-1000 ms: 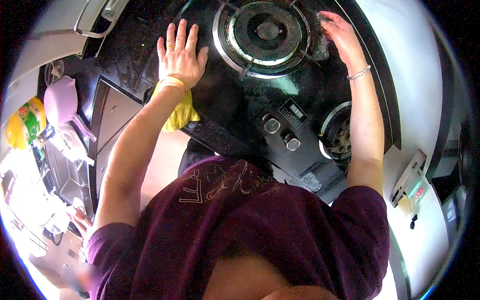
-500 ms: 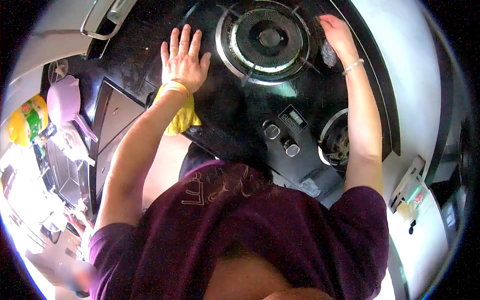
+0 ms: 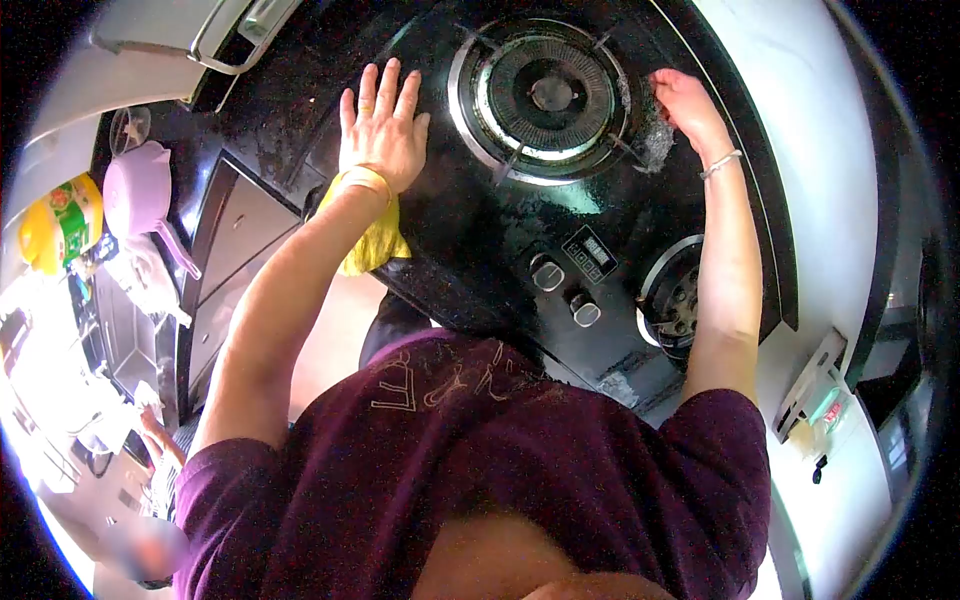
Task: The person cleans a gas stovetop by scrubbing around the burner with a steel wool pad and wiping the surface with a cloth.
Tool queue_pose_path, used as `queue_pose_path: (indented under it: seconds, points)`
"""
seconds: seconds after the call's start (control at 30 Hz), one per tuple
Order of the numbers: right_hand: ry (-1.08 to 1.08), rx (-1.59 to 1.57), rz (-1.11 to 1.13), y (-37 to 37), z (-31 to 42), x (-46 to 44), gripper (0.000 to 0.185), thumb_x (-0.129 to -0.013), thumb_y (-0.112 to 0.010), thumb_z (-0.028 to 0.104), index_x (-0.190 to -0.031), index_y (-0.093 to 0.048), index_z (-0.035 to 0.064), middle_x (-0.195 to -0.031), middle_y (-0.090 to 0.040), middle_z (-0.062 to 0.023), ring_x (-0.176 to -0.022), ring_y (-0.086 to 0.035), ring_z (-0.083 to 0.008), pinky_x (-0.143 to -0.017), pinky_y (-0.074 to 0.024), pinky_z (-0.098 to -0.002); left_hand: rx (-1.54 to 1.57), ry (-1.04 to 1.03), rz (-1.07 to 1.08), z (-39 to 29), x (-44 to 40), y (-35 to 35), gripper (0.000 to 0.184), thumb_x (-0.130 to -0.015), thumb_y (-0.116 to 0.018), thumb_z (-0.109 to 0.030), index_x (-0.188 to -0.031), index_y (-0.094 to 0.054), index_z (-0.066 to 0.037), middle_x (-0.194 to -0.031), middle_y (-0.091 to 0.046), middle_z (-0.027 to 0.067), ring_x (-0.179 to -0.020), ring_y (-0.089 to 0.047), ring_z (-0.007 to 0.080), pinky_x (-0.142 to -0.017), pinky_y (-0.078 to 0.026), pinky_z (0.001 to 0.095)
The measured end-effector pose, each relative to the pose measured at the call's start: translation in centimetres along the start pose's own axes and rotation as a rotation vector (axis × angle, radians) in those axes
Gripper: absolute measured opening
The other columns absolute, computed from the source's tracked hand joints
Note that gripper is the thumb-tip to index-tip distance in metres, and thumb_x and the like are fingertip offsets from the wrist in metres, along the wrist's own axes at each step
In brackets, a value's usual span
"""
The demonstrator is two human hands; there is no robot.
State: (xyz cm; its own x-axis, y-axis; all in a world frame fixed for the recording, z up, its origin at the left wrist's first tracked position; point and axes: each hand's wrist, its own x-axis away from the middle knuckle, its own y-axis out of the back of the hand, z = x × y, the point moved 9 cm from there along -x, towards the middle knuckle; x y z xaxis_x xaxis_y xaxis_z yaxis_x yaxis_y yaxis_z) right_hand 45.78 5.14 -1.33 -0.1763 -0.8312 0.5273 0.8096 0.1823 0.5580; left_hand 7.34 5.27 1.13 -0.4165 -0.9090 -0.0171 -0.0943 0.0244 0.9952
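A grey, wiry scouring pad (image 3: 656, 148) lies on a black glass stovetop (image 3: 470, 230), just right of the large round burner (image 3: 552, 95). The right hand (image 3: 692, 108) is over it, fingers bent and close together; whether they pinch the pad or only press it, I cannot tell. Over the last half second this hand has slid slightly toward the wearer's body, beside the same burner, so the scrubbing seems to be staying on that one strip.

The left hand (image 3: 383, 142) rests flat on the stovetop left of the burner, fingers spread, holding nothing; it has hardly moved, and appears to serve as a brace. Near its wrist, a yellow cloth (image 3: 378, 243) hangs at the front edge. Nearer the body are two control knobs (image 3: 547, 272) and, to their right, a smaller burner (image 3: 680, 300).
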Motion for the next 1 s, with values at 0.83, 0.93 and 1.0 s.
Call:
queue_pose_path:
  seconds: [0.83,0.93,1.0]
  points:
    - [0.248,0.257,-0.109,-1.5,0.0,1.6,0.034,-0.082,-0.058,0.008,-0.114,-0.064,-0.0006,-0.108,-0.068,-0.0163,-0.102,-0.065,-0.0296,-0.094,-0.0476,-0.0338,0.235,-0.022,-0.18,1.3,0.3,-0.2,0.063,-0.078,-0.048,0.001,-0.141,-0.042,-0.009,-0.151,-0.034,0.0114,-0.143,-0.025,0.0308,-0.118,-0.016,0.046]
    - [0.281,-0.045,-0.121,-1.5,0.0,0.7,0.024,-0.079,-0.057,0.007,-0.101,-0.066,-0.001,-0.094,-0.071,-0.0123,-0.083,-0.065,-0.0213,-0.078,-0.049,-0.0318,0.215,-0.015,-0.174,1.4,0.3,-0.5,0.061,-0.08,-0.047,-0.001,-0.14,-0.043,-0.01,-0.152,-0.034,0.0115,-0.143,-0.025,0.0306,-0.118,-0.016,0.0453]
    - [0.261,0.073,-0.226,-1.1,0.4,0.3,0.021,-0.082,-0.06,0.013,-0.099,-0.07,0.0032,-0.091,-0.071,-0.0127,-0.082,-0.066,-0.0229,-0.077,-0.0498,-0.0336,0.196,0.007,-0.154,1.4,0.2,-0.5,0.06,-0.081,-0.046,-0.002,-0.14,-0.044,-0.01,-0.152,-0.034,0.0114,-0.143,-0.026,0.0304,-0.118,-0.016,0.045]
